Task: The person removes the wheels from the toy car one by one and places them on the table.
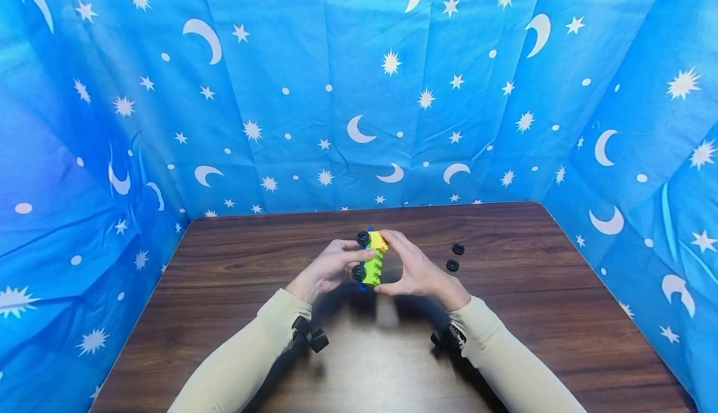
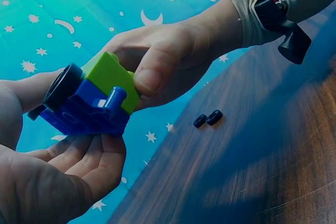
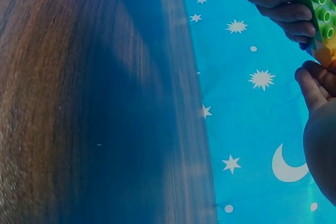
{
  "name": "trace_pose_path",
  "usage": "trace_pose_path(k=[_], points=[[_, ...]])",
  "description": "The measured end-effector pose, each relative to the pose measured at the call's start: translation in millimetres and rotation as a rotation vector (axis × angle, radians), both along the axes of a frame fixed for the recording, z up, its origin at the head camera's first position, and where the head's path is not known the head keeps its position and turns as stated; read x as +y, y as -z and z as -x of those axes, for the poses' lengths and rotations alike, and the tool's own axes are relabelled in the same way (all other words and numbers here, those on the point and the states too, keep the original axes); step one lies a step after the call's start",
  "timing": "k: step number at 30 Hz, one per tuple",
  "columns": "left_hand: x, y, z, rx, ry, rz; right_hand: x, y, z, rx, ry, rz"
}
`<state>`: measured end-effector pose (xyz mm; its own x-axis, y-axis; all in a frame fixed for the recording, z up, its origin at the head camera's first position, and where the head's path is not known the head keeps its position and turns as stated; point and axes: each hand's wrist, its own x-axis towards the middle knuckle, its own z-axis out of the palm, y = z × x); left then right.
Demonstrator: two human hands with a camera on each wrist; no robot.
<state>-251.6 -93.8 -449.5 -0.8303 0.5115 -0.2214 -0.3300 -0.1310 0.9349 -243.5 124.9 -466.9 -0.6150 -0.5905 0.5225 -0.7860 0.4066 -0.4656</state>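
Note:
Both hands hold a toy car made of building blocks (image 1: 373,271) up over the table, turned on its side. It has a blue base (image 2: 86,111), a lime green studded block (image 3: 323,14) and a yellow block (image 1: 377,239). Two black wheels show on the side toward my left hand (image 1: 328,268). That hand grips the base, its fingers beneath and its thumb across the green block. My right hand (image 1: 417,271) spans the car's length, thumb at the near end and fingertips at the yellow far end.
Two loose black wheels (image 1: 455,257) lie on the brown wooden table (image 1: 533,313), right of my right hand. A blue cloth (image 1: 314,58) with moons and stars hangs behind the table and along both sides. Each wrist wears a small black camera (image 1: 310,333).

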Motion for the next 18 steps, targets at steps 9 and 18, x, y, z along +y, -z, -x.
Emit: trace_pose_path(k=[9,18], points=[[4,-7.4,-4.4,0.032,-0.049,0.087,1,3.7,2.7,0.023,0.023,-0.013],[9,-11.1,-6.0,0.068,-0.104,0.127,3,3.9,1.6,0.014,0.027,-0.005]])
